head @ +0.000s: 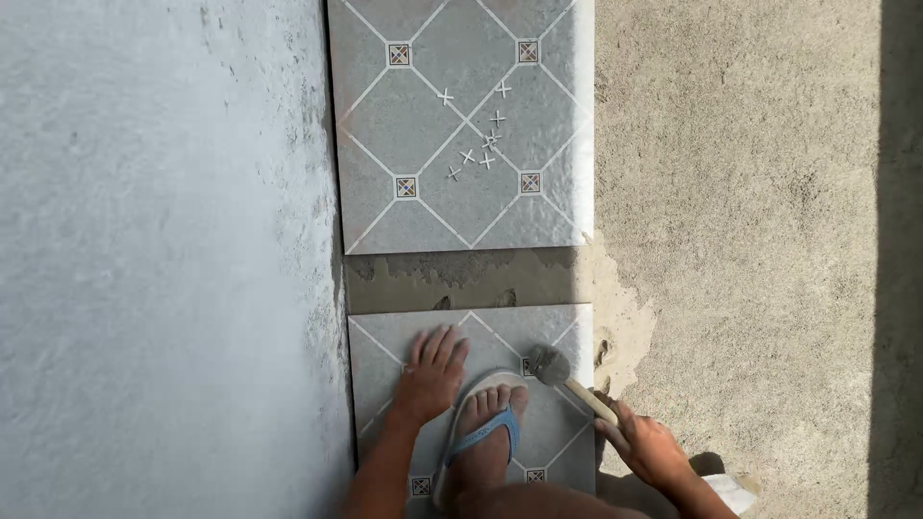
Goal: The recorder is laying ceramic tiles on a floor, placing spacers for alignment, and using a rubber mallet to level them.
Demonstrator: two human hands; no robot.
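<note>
Fingers of the left hand [430, 375] lie spread and flat on the near grey tile [404, 336] beside a sandalled foot [486, 437] — the right hand [646, 444] grips a wooden-handled mallet [562, 373], its head touching this tile — white cross spacers [478, 135] rest on the far tile [385, 125].

Tiling work site, patterned floor tiles [461, 125], wet mortar strip [461, 279], bare screed [750, 192]

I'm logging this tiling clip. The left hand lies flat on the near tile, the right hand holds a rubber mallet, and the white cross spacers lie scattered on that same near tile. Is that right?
Not quite. The head view shows the white cross spacers on the far tile, beyond the mortar gap. The rest holds: the left hand lies flat on the near tile, and the right hand holds the rubber mallet.
</note>
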